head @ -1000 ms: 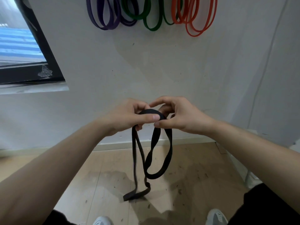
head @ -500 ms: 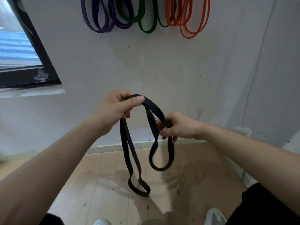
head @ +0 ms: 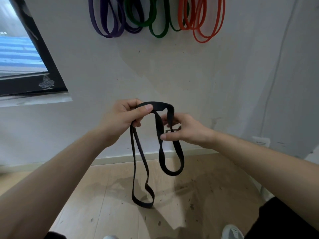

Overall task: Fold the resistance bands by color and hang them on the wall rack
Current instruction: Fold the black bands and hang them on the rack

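Observation:
A black resistance band (head: 159, 130) hangs in two loops in front of me, a long one reaching toward the floor and a shorter one on the right. My left hand (head: 124, 116) pinches the band's top fold between thumb and fingers. My right hand (head: 183, 130) is just right of it, fingers spread and fairly straight, with the shorter loop passing between thumb and fingers. On the wall above hang purple bands (head: 107, 19), green bands (head: 155, 21) and orange bands (head: 203, 21). The rack itself is out of frame.
The white wall is close ahead, with a black-framed window (head: 34, 69) at the left. A light wooden floor (head: 198, 195) lies below, my shoes at the bottom edge. A white wall socket (head: 260, 141) sits low at the right.
My left hand stays pinched on the band's top. My right hand has loosened its grip on the shorter loop and spread its fingers. The hanging loops have shifted a little.

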### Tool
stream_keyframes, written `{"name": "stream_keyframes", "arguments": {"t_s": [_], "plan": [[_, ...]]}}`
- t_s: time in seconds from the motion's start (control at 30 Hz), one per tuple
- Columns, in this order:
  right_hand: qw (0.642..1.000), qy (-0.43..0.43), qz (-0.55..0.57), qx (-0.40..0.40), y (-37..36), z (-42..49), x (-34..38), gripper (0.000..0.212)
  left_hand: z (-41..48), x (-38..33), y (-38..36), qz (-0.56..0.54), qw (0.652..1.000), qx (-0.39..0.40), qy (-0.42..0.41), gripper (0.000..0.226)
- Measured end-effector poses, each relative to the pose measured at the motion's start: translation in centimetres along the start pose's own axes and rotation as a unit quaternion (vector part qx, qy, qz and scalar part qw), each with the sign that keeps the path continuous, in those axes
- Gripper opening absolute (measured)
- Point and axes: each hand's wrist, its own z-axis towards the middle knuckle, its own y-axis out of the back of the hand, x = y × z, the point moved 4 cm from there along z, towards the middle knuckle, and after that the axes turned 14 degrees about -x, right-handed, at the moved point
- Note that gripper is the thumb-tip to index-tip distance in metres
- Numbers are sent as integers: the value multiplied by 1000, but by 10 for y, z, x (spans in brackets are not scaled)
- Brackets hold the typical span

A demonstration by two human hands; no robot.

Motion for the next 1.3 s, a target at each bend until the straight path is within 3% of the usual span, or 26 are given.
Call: {"name": "stream_keyframes", "arguments": {"t_s": [0.17,0.3,0.53,0.63,0.8,1.13,1.3], "plan": [[992,-13,122,-39,-10,6,14,84,2,1,2,-7,1000,16,0,20],[991,-16,119,-58,1,8,14,85,2,-1,8,-18,1000,17,2,19],[982,-5,183,37,-7,-6,31,38,0,3,8,-5,999,35,4,22],[985,-16,166,46,-9,-9,33,36,0,1,9,-4,999,35,-5,29],[973,-85,199,81,-4,-10,36,54,0,3,12,9,1000,27,-9,23],[944,-160,262,125,-7,-13,29,38,-2,1,12,42,999,-15,-24,34],[955,-120,256,89,-7,-10,24,31,-2,3,11,49,999,18,-12,35]]}}
